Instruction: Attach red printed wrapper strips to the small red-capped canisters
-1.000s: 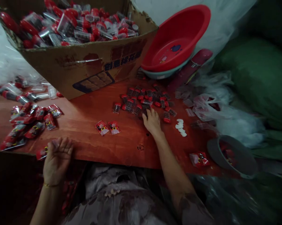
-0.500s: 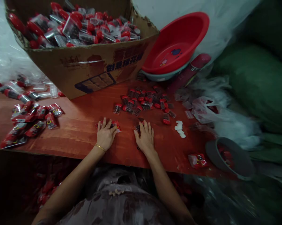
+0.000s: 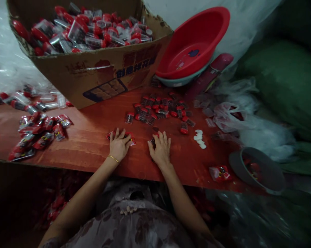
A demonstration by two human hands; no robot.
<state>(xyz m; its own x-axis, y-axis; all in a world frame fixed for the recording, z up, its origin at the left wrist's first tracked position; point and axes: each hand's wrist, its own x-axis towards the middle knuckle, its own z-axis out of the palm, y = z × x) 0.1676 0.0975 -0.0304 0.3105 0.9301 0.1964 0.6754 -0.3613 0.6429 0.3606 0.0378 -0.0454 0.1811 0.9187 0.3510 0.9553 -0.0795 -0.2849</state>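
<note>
Hands flat on the red table, barely changed from half a second before

Hands had hardly moved since the earlier frame. The left hand [image 3: 119, 145] lay palm down, fingers spread wide, over the red foil packets [image 3: 131, 138] near the middle of the table [image 3: 93, 137], as it had half a second before; a second earlier it had been back at the near edge. The right hand [image 3: 160, 148] rested just to its right, fingers loosely spread, its fingertips touching a small red-capped vial [image 3: 152, 140]; whether it gripped the vial could not be told. That hand had drawn nearer from the far cluster a second ago.

The table was glossy, reddish-brown wood with visible grain. Beyond the right hand lay a scatter of small clear vials with red caps [image 3: 162, 108], and a few white tablet-like pieces [image 3: 199, 139] sat to the right. A heap of crinkled, shiny red packets [image 3: 39, 132] lay at the left. A large corrugated cardboard box [image 3: 98, 74], its rim torn, held more clear red-capped vials at the far left. A round, smooth red plastic basin [image 3: 194, 44] leaned at the far right, and a grey round bowl [image 3: 257, 170] stood at the near right beside rumpled clear plastic bags [image 3: 238, 119].
</note>
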